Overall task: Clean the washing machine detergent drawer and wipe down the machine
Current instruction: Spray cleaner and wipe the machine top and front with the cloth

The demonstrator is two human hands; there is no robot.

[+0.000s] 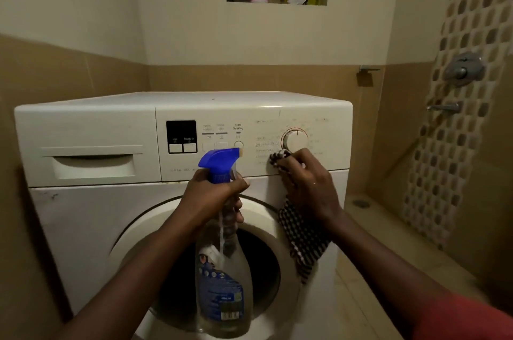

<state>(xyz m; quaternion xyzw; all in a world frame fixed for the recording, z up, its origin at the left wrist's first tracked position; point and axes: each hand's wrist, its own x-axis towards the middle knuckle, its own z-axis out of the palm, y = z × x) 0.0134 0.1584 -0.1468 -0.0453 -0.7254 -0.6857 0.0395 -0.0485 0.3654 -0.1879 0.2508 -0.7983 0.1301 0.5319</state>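
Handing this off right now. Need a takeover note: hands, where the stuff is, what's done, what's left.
Left hand: grips the spray bottle by its neck, upright in front of the door.
Right hand: presses the checked cloth against the control panel just below the dial; the cloth's tail hangs over the door rim.
Detergent drawer: shut, at the machine's upper left.
Done: panel wipe under way; cannot tell what else was cleaned.
Left: probably finish the panel, then the drawer, top and front.
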